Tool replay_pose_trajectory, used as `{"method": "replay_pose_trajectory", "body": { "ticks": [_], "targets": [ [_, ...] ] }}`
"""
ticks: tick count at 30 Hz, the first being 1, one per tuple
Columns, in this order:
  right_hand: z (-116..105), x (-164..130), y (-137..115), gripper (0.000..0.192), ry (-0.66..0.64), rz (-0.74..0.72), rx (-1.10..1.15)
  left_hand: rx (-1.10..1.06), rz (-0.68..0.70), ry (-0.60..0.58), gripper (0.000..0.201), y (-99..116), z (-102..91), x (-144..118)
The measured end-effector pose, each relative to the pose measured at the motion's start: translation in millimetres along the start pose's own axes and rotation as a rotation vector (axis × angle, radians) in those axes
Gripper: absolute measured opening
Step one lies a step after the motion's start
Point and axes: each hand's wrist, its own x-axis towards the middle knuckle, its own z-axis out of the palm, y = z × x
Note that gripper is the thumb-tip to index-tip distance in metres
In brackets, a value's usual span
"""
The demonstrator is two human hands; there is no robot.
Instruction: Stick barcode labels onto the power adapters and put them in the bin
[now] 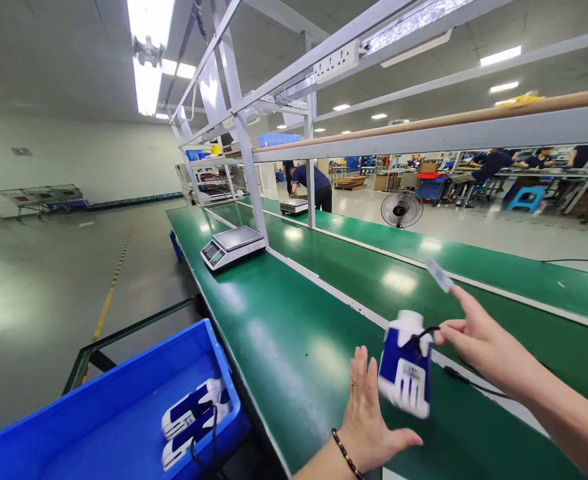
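Observation:
A blue-and-white plastic device (404,370) with a white neck and a printed label is in front of me over the green bench (284,347). My right hand (479,337) pinches its black cable (427,332) near the device, with the index finger stretched out. On that fingertip sits a small translucent piece (439,275), like a sticker. My left hand (367,420) is open beside the device, fingers up and thumb spread; whether it touches the device I cannot tell. A black cord (467,380) trails under my right forearm.
At lower left a blue bin (109,393) holds similar blue-and-white devices (197,420) with black cables. A weighing scale (234,245) stands farther along the bench. Metal uprights (247,173) carry a shelf overhead. Another person (314,179) bends over beyond the bench, near a fan (401,209).

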Motion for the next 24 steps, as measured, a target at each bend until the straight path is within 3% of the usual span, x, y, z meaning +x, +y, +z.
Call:
{"method": "replay_pose_trajectory", "body": {
  "ticks": [3, 5, 6, 8, 11, 13, 15, 18, 20, 22, 24],
  "targets": [
    [23.9, -26.8, -51.6, 0.079, -0.222, -0.085, 0.110, 0.214, 0.238, 0.231, 0.103, -8.8, -16.0, -24.6],
    [36.4, -33.2, -74.8, 0.078, -0.312, -0.166, 0.116, 0.101, 0.153, 0.308, 0.109, -6.1, -29.4, -40.0],
    [42.2, -32.9, -82.4, 0.077, -0.333, -0.198, 0.118, -0.071, 0.068, 0.290, 0.118, -2.8, -36.5, -45.2],
    [53.6, -27.4, -90.6, 0.077, -0.355, -0.224, 0.126, -0.603, -0.127, 0.129, 0.127, 4.8, -48.8, -50.3],
    [68.6, -16.6, -92.8, 0.079, -0.391, -0.225, 0.107, -1.387, -0.411, -0.219, 0.110, 11.1, -53.4, -51.3],
    [73.5, -13.6, -92.7, 0.079, -0.440, -0.234, 0.073, -1.659, -0.576, -0.376, 0.100, 10.4, -45.4, -52.9],
    [71.8, -15.5, -93.0, 0.079, -0.490, -0.262, 0.039, -1.817, -0.641, -0.407, 0.094, 7.5, -33.1, -56.3],
    [57.7, -24.6, -88.5, 0.078, -0.519, -0.340, -0.041, -1.958, -0.551, -0.350, 0.097, 1.8, -22.4, -59.6],
    [44.1, -31.5, -74.7, 0.077, -0.478, -0.375, -0.135, -1.956, -0.439, -0.316, 0.094, -3.2, -27.1, -57.1],
    [30.6, -37.4, -47.4, 0.074, -0.376, -0.377, -0.245, -1.841, -0.368, -0.260, 0.087, -9.1, -40.7, -50.0],
    [18.9, -42.4, -8.0, 0.071, -0.230, -0.344, -0.345, -1.594, -0.340, -0.196, 0.084, -14.3, -59.1, -40.2]
  ]
}}
